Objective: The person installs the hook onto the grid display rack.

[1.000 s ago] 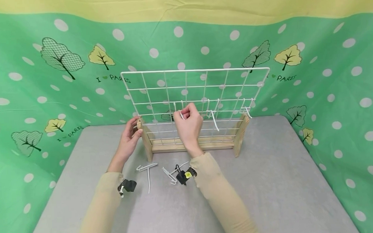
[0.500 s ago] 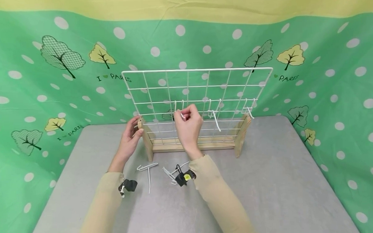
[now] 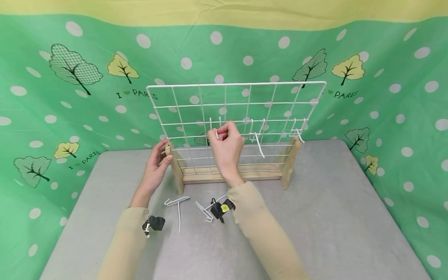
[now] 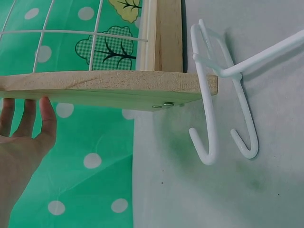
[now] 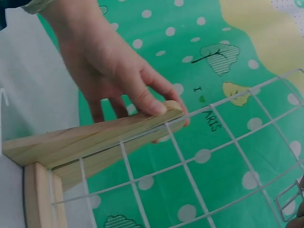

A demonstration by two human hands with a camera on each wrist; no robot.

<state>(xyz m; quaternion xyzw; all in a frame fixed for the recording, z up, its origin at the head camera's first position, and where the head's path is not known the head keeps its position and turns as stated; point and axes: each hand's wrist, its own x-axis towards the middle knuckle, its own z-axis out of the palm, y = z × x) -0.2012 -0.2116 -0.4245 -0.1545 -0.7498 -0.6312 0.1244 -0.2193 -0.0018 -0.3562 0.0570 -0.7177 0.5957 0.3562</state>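
A white wire grid panel (image 3: 237, 103) stands upright in a wooden stand (image 3: 175, 168). My left hand (image 3: 154, 169) grips the top of the stand's left side post, its thumb on the near edge and fingers around the far side, as the right wrist view shows. A white wire hook (image 3: 210, 124) is pinched between the thumb and fingers of my right hand (image 3: 227, 152), in front of the grid's middle. Its two prongs rise just above a crossbar; whether they touch it I cannot tell. My fingers hide most of the hook.
Two more hooks, one central (image 3: 260, 147) and one by the right post (image 3: 299, 135), hang on the grid. On the grey table (image 3: 341, 218) lie a hook (image 3: 179, 215) at left and another (image 3: 203, 211) partly behind the right wrist camera (image 3: 217, 210). A green polka-dot cloth (image 3: 183, 46) surrounds the table.
My right hand has risen slightly with the hook, so its prongs stand a little higher against the grid. My left hand stays on the post.
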